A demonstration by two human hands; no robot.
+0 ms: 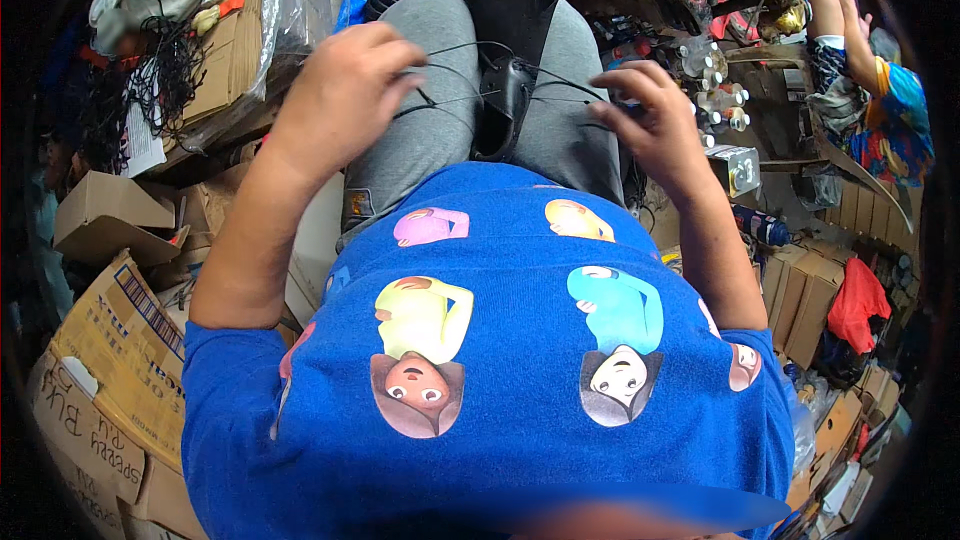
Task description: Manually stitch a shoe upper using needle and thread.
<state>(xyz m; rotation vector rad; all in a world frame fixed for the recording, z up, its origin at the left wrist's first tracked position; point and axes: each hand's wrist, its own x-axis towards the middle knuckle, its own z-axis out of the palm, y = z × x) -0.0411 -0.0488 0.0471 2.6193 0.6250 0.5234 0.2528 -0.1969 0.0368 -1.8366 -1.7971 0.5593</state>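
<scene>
A black shoe [512, 90] is wedged between my grey-trousered thighs, its long dark sole side reaching away toward my knees. Thin black cord [455, 67] runs out from both sides of it in several loops. To its left, my left hand [352, 80] is closed with fingertips pinched on the cord. On the other side my right hand [655, 120] has curled fingers, and the cord leads to its fingertips. Both hands are apart from the shoe itself. Just where the cord passes through the shoe is too small to make out.
Black cord bundles [165, 70] and stacked cardboard [225, 45] lie at the left, above an opened carton [110, 215]. Several small bottles [720, 95] stand at the right. Another person's arm [855, 35] reaches in at the upper right. A red plastic bag [857, 305] lies lower right.
</scene>
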